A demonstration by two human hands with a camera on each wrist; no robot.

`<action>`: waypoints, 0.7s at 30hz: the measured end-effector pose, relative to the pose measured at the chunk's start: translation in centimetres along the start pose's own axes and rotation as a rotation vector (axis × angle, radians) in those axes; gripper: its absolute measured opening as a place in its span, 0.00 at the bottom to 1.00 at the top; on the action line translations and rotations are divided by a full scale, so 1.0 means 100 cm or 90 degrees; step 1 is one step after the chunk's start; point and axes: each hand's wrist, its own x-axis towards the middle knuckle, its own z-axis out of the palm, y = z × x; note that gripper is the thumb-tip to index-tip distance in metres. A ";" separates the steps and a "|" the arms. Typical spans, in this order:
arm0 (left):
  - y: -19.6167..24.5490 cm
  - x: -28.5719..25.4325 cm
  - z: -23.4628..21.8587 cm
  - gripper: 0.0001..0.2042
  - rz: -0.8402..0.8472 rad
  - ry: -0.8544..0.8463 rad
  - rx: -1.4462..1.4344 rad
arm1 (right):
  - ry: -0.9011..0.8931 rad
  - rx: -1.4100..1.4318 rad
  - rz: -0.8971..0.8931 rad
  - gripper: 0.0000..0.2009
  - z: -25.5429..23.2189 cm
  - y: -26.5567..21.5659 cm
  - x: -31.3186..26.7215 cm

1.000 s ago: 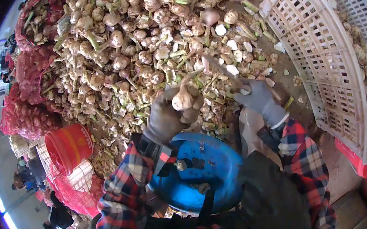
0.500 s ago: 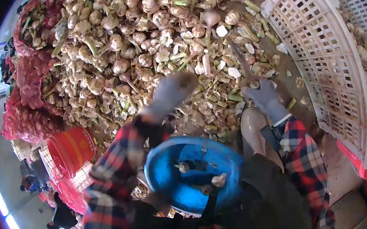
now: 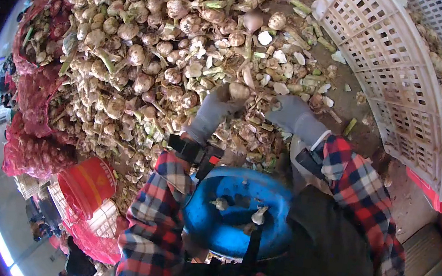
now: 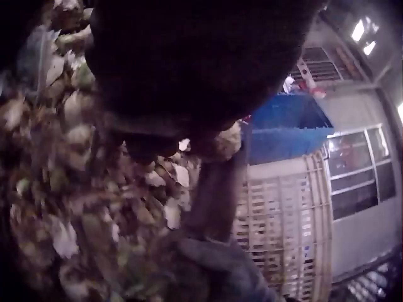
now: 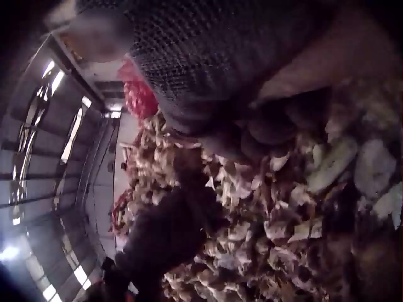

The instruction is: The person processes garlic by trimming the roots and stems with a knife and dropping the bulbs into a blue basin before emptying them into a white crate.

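My gloved left hand (image 3: 210, 113) holds a garlic bulb (image 3: 239, 91) over the heap, fingers curled round it. Close on its right, my gloved right hand (image 3: 297, 117) grips a knife, whose dark blade (image 4: 217, 198) runs up to the bulb in the left wrist view. In the right wrist view the left hand (image 5: 167, 236) is a dark shape facing the right hand. Below both hands stands a blue tub (image 3: 244, 175). Inside it lie a garlic bulb with a short stem (image 3: 259, 215) and another bulb (image 3: 219, 203).
A large heap of garlic (image 3: 142, 60) spreads ahead and left, with cut stems and peelings (image 3: 254, 137) nearer me. White slatted crates (image 3: 385, 76) stand at right. Red mesh sacks (image 3: 36, 141) and a red bucket (image 3: 86, 184) are at left. My boot is beside the tub.
The left hand's earlier bulb is gone from it; a second bulb now lies in the tub. That hand reached into the heap and now holds another bulb. The right hand has moved left toward it.
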 end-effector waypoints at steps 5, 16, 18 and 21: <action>-0.021 -0.007 -0.009 0.13 0.098 0.061 0.387 | 0.051 0.005 -0.061 0.21 -0.008 -0.026 -0.024; -0.029 -0.037 0.005 0.09 0.232 0.080 0.332 | 0.029 -0.048 -0.216 0.17 -0.007 -0.033 -0.024; -0.018 -0.043 0.015 0.07 0.138 0.102 0.142 | 0.011 -0.064 -0.118 0.17 -0.004 -0.021 -0.016; 0.007 -0.056 0.026 0.07 0.143 0.139 0.029 | 0.024 0.041 0.047 0.16 -0.007 0.018 -0.022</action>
